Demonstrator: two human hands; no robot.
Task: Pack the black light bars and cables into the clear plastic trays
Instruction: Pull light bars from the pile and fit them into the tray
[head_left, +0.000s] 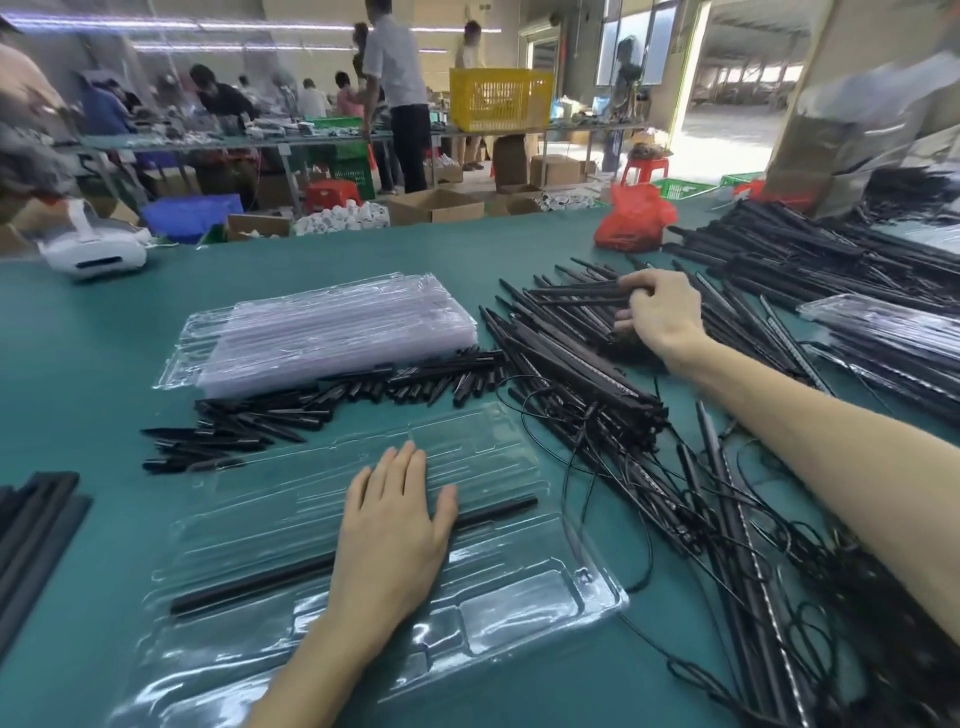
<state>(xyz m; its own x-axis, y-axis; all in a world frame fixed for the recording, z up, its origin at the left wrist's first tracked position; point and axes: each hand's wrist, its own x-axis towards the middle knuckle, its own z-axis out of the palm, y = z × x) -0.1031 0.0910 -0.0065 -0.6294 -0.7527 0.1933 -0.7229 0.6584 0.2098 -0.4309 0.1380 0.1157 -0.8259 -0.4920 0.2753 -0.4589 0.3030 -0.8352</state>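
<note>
On the green-topped worktable (78, 364), nearest the camera, lies an open clear moulded plastic tray (519, 597) with one long thin black light bar (249, 583) seated along a channel in it. The left hand (389, 525) lies palm down across that bar's middle, fingers straight and close together, thumb out, gripping nothing. Beyond the tray runs a row of short black pointed pieces (311, 402), and behind them sits a stack of clear plastic trays (332, 332). To the right, a heap of long black light bars (566, 358) trails thin black cables (639, 519) toward the near edge. The right hand (657, 312) reaches over the heap's far end, its fingers curled round a small bundle of black bars (576, 295) at the top. Farther right are filled clear trays (883, 343), and a red plastic bag (634, 218) sits behind the heap. A yellow slatted crate (498, 98) stands on another bench. Small white printed objects (343, 218) past the table edge carry marks too blurred to read.
</note>
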